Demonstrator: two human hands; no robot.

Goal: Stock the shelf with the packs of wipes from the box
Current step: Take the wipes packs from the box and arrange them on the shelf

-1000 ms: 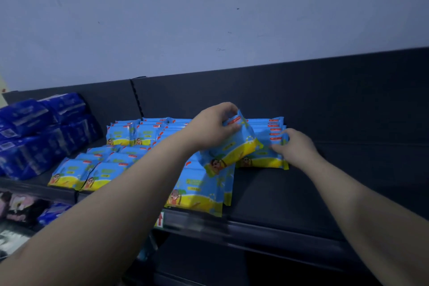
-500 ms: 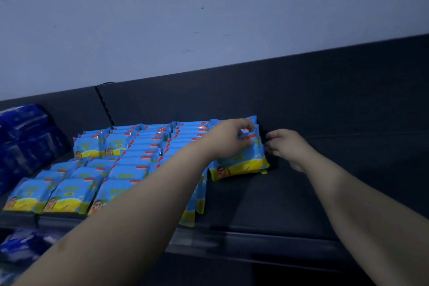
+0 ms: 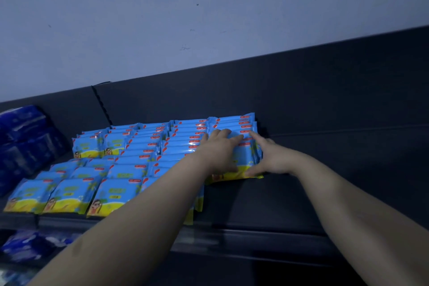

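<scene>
Beneath the left hand (image 3: 217,153), fingers flat and straight: front pack of wipes (image 3: 245,160), rightmost row on shelf (image 3: 301,204). Right hand (image 3: 271,158) presses its right edge, fingers extended, gripping nothing.

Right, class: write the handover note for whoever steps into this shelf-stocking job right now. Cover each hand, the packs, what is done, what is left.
Left hand: lies flat on the front pack of the rightmost row.
Right hand: fingers straight against that row's right side, thumb at the pack's bottom edge.
Done: several rows of wipes packs fill the shelf's left part.
Left: bare shelf to the right; the box is out of view, so remaining stock is unknown.
</scene>
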